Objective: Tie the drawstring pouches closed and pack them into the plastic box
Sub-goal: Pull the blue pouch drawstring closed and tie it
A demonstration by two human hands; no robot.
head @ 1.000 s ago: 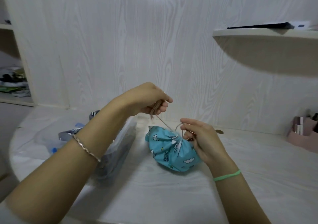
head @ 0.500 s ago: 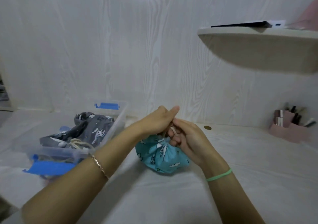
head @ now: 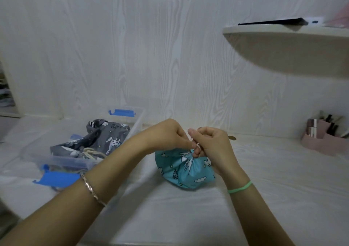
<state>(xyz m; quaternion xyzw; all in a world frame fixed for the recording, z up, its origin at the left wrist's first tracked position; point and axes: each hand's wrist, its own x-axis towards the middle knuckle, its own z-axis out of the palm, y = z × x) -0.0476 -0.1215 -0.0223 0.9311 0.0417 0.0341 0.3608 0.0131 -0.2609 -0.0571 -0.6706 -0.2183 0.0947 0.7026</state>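
The teal pouch (head: 186,168) lay on the table (head: 273,198), its neck gathered. Both hands met above that neck: the left hand (head: 168,135) and the right hand (head: 211,141) each had fingers pinched together on the drawstring (head: 196,144). To the left stood the box (head: 137,119), holding a grey pouch (head: 102,138).
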